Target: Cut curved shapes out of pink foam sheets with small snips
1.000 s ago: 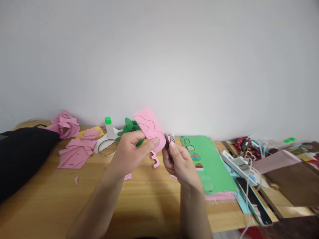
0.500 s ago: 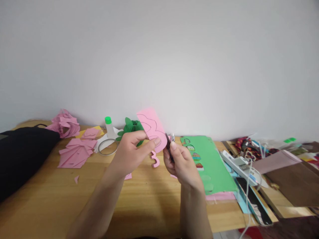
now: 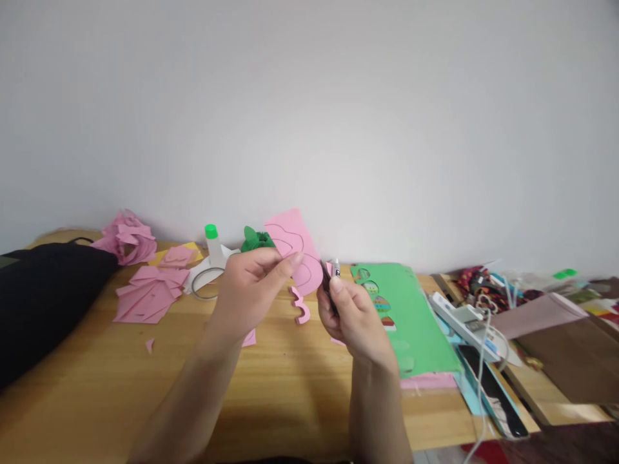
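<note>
Pink sheet (image 3: pixel 289 227) and dark scissors (image 3: pixel 327 282), both in hand

Pink sheet, one, marked with drawn curves; raised above the bench (image 3: pixel 275 406), at 2 o'clock from the left hand (image 3: pixel 249 287), whose thumb and fingers pinch its lower left part. Dark scissors, one pair, at the sheet's 4 o'clock, by its edge; gripped in the curled fingers of the right hand (image 3: pixel 355 316). Blade opening: cannot be told.

Curved pink cut-out (image 3: pixel 304 314), one, at the sheet's 6 o'clock; whether hanging or resting, unclear.

About the left hand: green folded-paper piece (image 3: pixel 252 243), one, 12 o'clock, partly hidden; green-capped glue stick (image 3: pixel 213 246), one, 10 o'clock; ring (image 3: pixel 194 288), one, 9 o'clock; small pink scrap (image 3: pixel 149 345), one, 8 o'clock.

About the right hand: green board (image 3: pixel 420 322), one, 3 o'clock, bearing four coloured oval pictures; white power strip (image 3: pixel 457 320), one, 3 o'clock, beyond.
</note>
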The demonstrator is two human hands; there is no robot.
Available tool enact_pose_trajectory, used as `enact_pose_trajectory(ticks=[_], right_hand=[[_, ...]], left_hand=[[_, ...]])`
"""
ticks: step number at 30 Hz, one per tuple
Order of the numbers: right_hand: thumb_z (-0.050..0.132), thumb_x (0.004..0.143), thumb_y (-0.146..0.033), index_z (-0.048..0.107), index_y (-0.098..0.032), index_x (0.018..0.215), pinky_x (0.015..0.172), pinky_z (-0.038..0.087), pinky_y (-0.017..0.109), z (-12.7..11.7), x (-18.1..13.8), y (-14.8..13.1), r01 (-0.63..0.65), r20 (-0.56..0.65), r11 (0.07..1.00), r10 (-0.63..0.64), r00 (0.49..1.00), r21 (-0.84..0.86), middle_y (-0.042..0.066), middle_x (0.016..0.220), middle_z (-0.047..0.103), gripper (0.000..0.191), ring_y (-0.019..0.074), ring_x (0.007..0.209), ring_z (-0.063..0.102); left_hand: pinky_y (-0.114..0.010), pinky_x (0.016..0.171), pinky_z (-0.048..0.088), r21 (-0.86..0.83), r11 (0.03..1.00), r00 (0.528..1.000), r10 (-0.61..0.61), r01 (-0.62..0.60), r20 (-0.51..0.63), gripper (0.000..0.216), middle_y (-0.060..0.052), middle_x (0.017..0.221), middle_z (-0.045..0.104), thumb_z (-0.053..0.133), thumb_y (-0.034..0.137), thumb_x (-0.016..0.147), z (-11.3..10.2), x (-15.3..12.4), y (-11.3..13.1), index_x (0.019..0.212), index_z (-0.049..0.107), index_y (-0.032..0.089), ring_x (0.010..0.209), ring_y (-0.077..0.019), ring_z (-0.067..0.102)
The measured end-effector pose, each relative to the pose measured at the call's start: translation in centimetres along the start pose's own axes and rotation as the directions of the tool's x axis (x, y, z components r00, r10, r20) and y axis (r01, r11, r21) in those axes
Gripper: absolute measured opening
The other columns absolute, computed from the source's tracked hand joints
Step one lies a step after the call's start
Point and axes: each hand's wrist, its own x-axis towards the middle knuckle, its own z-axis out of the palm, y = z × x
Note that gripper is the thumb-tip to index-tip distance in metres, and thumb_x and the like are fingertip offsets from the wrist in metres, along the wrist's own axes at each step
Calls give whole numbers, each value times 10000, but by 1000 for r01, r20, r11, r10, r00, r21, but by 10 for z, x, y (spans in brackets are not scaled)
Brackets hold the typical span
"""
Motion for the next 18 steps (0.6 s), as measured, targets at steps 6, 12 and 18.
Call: enact_pose_trajectory(ticks=[6,12,18], right_hand=[[529,941,-557,455,-205,643,335,137,191,-1,-1,-2,-24,13,999,25,1000,-29,-100,467,305,468,50,373,179],[524,932,-584,457,-210,643,337,138,199,-3,0,-4,-27,32,999,28,999,-41,-98,466,305,477,54,374,176],[523,924,-595,450,-214,628,335,140,203,-3,0,-5,-18,24,996,20,1000,-88,-95,457,311,488,56,366,188]], left_hand=[[-228,530,423,37,999,1000,10,-10,-13,314,35,513,522,694,300,789,-3,0,-1,529,567,177,548,-113,502],[-238,543,413,96,994,998,37,-43,57,301,19,544,572,670,307,807,-4,0,1,549,583,178,565,-123,513],[-241,486,347,125,991,997,32,-40,63,367,32,489,468,645,322,800,-5,0,2,486,514,182,508,-107,422]])
